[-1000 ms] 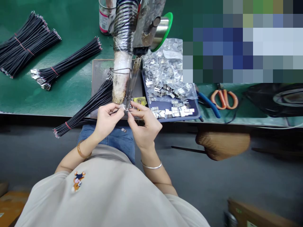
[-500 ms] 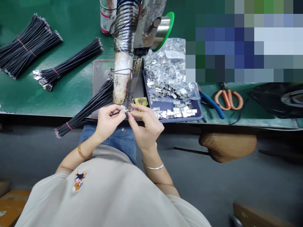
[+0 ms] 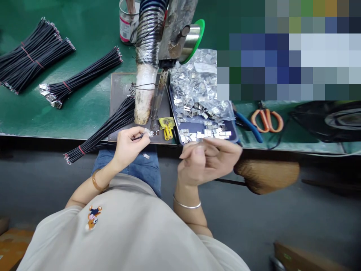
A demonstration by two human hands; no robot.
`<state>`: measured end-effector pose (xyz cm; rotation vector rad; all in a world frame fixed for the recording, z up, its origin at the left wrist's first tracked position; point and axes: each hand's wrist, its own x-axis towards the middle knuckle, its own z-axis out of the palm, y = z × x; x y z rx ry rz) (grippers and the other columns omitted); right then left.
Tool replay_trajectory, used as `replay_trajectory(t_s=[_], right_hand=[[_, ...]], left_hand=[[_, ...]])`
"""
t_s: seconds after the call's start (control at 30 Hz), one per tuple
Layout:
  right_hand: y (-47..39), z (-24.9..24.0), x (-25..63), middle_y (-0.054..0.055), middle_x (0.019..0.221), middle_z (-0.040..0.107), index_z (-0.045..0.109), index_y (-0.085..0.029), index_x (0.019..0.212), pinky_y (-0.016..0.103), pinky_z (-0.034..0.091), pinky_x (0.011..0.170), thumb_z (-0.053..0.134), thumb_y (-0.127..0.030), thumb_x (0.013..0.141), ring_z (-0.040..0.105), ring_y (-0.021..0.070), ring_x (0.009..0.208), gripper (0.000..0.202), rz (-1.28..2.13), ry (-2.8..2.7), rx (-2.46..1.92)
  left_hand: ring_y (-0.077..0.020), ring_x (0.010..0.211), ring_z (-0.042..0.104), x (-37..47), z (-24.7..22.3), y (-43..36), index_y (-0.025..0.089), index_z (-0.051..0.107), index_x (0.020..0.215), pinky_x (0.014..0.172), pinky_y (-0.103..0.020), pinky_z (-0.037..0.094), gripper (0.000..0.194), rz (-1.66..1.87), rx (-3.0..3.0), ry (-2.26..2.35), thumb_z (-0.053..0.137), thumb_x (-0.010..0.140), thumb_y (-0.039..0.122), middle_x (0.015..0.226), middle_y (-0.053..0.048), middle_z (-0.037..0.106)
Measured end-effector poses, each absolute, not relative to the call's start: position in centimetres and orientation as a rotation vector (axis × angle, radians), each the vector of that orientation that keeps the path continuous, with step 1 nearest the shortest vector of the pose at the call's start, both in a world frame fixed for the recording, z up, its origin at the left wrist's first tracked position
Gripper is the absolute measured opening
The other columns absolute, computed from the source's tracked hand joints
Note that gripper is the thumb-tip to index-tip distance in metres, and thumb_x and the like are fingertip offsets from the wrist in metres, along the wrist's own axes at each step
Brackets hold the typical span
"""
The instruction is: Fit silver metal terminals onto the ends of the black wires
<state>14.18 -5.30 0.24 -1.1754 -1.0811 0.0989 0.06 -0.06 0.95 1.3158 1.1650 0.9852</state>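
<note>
My left hand (image 3: 131, 145) pinches the end of a black cable with a metal USB connector (image 3: 154, 133) on it, just below the tip of the wrapped extraction hose (image 3: 143, 109). My right hand (image 3: 207, 160) is at the front edge of the blue tray (image 3: 237, 137), slightly blurred, its fingers curled; whether it holds anything is hidden. Loose metal connector shells (image 3: 217, 130) lie in the tray beside a clear bag of the same parts (image 3: 197, 82). A bundle of black cables (image 3: 107, 126) lies left of the hose. A yellow piece (image 3: 168, 131) sits between connector and tray.
More cable bundles (image 3: 81, 71) lie at the left. A solder spool (image 3: 194, 41) hangs by the metal arm (image 3: 176, 34). Behind stands a jar (image 3: 125, 26). Right of the tray are blue-handled pliers (image 3: 251, 126) and orange-handled scissors (image 3: 267, 120). A small part (image 3: 146, 156) rests on my lap.
My right hand has moved away from the connector, rightward to the tray's front edge. The connector and yellow piece are now more exposed. My left hand has stayed in place.
</note>
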Motion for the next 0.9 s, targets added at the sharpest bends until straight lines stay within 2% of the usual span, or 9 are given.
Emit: replay_trajectory(t_s=[0.07,0.17,0.23,0.33,0.67,0.9], right_hand=[[-5.5,0.4,14.3,-0.008,0.060,0.066,0.060,-0.025,0.104,0.023,0.050,0.041,0.060,-0.032,0.097,0.058,0.0096,0.037,0.010,0.208,-1.069,-1.222],[-5.6,-0.1,14.1,-0.001,0.084,0.078,0.062,-0.024,0.101,0.027,0.064,0.061,0.062,-0.024,0.096,0.076,0.0147,0.065,0.005,0.294,-1.172,-1.328],[-5.4,-0.7,13.9,0.003,0.093,0.079,0.065,-0.023,0.096,0.030,0.066,0.074,0.066,-0.020,0.093,0.079,0.0183,0.084,0.004,0.246,-1.299,-1.350],[-4.9,-1.1,13.5,0.006,0.099,0.079,0.066,-0.022,0.091,0.033,0.066,0.080,0.066,-0.016,0.091,0.078,0.0201,0.094,0.005,0.149,-1.468,-1.341],[-3.9,-0.5,13.1,0.006,0.101,0.079,0.063,-0.022,0.085,0.034,0.064,0.080,0.066,-0.009,0.088,0.077,0.0194,0.092,0.014,0.089,-1.543,-1.287],[-4.3,-0.8,13.7,0.006,0.101,0.078,0.058,-0.023,0.084,0.030,0.064,0.075,0.065,-0.007,0.086,0.077,0.0163,0.082,0.017,0.057,-1.597,-1.279]], left_hand=[[-0.0080,0.053,0.026,0.1,1.0,-0.1,0.016,0.059,0.060,0.051,-0.024,0.022,0.019,0.992,1.316,1.161,0.060,0.073,0.030,0.054,0.005,0.033],[-0.0079,0.053,0.028,0.1,0.9,0.0,0.016,0.060,0.061,0.051,-0.024,0.022,0.019,1.003,1.317,1.163,0.061,0.074,0.031,0.054,0.004,0.035],[-0.0074,0.053,0.029,0.1,0.8,0.0,0.015,0.061,0.062,0.051,-0.024,0.022,0.019,1.006,1.322,1.167,0.061,0.074,0.030,0.054,0.005,0.037],[-0.0068,0.053,0.029,0.1,0.8,0.0,0.014,0.062,0.062,0.051,-0.022,0.023,0.020,1.011,1.343,1.170,0.061,0.074,0.030,0.054,0.005,0.038],[-0.0072,0.054,0.037,0.0,0.6,-0.1,0.014,0.069,0.071,0.052,-0.021,0.030,0.017,1.071,1.338,1.157,0.064,0.077,0.029,0.059,0.003,0.051],[-0.0065,0.052,0.028,0.0,0.8,-0.1,0.015,0.062,0.064,0.049,-0.021,0.026,0.016,0.976,1.419,1.158,0.062,0.076,0.026,0.054,0.006,0.037]])
